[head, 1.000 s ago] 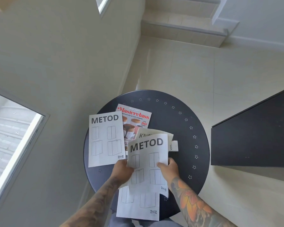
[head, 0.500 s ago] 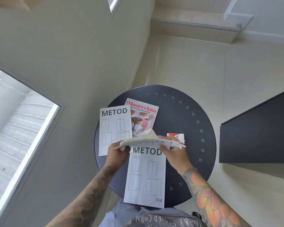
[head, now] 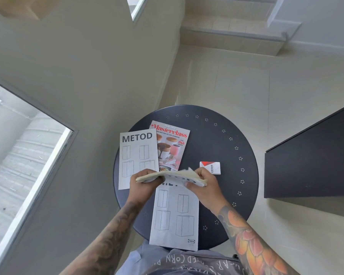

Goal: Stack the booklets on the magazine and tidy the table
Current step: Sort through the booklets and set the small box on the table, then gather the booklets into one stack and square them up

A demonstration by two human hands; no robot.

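Observation:
On the round dark table (head: 216,139) lies a red Masterclass magazine (head: 172,147), partly covered on its left by a white METOD booklet (head: 137,155). A second METOD booklet (head: 175,217) lies at the near edge and overhangs it. My left hand (head: 145,181) and my right hand (head: 202,183) each grip one end of a thin bundle of booklets (head: 171,175), held nearly edge-on just above the table, over the near booklet's title and the magazine's lower edge.
A small white and red box (head: 211,167) lies on the table just right of my right hand. A dark cabinet (head: 310,161) stands close on the right. A wall with a window (head: 18,155) runs along the left; steps (head: 232,38) rise beyond.
The bundle was lifted off the near booklet and tipped from facing me to nearly flat, moving toward the magazine. The small box came into sight.

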